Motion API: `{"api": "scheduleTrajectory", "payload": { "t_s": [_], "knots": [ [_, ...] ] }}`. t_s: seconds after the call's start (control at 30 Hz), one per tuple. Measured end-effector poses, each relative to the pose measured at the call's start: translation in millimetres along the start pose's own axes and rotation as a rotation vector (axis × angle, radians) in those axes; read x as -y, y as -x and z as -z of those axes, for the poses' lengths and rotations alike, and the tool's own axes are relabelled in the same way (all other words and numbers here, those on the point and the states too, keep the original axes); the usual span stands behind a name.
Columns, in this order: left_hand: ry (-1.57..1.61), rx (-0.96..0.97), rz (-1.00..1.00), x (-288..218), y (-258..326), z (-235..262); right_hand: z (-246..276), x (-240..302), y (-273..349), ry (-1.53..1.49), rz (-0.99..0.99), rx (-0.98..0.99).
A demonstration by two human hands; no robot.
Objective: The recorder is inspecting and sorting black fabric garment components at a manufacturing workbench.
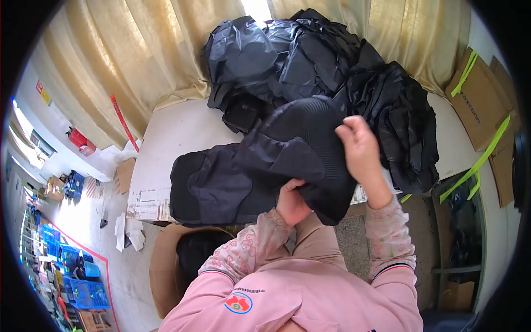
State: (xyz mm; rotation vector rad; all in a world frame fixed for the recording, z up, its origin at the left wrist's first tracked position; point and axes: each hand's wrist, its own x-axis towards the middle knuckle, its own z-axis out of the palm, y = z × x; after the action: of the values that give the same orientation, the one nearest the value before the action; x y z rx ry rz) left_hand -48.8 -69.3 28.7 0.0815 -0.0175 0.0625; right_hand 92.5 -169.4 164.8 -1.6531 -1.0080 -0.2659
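A black padded fabric cover (pixel 276 157) with a ribbed mesh panel lies across the front of the white table, its right part lifted and bent toward me. My left hand (pixel 293 203) is closed on its lower edge, the fingers partly hidden under the cloth. At the cover's upper right edge, beside the ribbed panel, my right hand (pixel 359 145) is closed with its fingers curled against the rim. Behind the cover rises a large heap of similar black fabric pieces (pixel 310 55), spreading down to the right.
Beige curtains (pixel 138 50) hang behind the white table (pixel 177 127). Below its front edge stands an open cardboard box (pixel 163 271) with something black inside. Flattened cardboard (pixel 478 99) with green-yellow straps leans at right. Blue crates (pixel 86 290) stand on the floor at left.
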Motion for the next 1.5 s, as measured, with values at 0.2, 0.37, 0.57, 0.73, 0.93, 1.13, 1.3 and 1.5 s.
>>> {"api": "scheduleTrajectory", "payload": {
  "t_s": [0.2,0.37,0.57,0.73,0.93,1.13,1.3,1.5],
  "knots": [
    [-0.053,0.439,0.006,-39,42,-32,-32,-139,58,0.518,-0.310,0.309],
    [-0.523,-0.477,-0.613,-118,100,-22,12,-186,52,0.215,-0.312,-0.006],
    [-0.585,-0.287,-0.591,-168,134,9,33,-117,15,-0.351,-0.371,0.035],
    [-0.586,0.075,-0.660,-190,134,7,45,-128,23,-0.602,-0.688,0.073],
    [-0.757,-0.324,-0.526,-170,128,19,38,33,-20,-1.029,-0.694,0.344],
    [-0.710,-0.508,-0.286,-141,89,72,-25,169,-50,-0.808,-0.412,0.695],
    [-0.577,-0.380,-0.165,-110,83,60,-102,193,-76,-1.009,-0.279,0.694],
    [-0.386,-0.282,-0.134,-67,106,52,-119,220,-80,-0.953,-0.280,0.634]
  ]
}}
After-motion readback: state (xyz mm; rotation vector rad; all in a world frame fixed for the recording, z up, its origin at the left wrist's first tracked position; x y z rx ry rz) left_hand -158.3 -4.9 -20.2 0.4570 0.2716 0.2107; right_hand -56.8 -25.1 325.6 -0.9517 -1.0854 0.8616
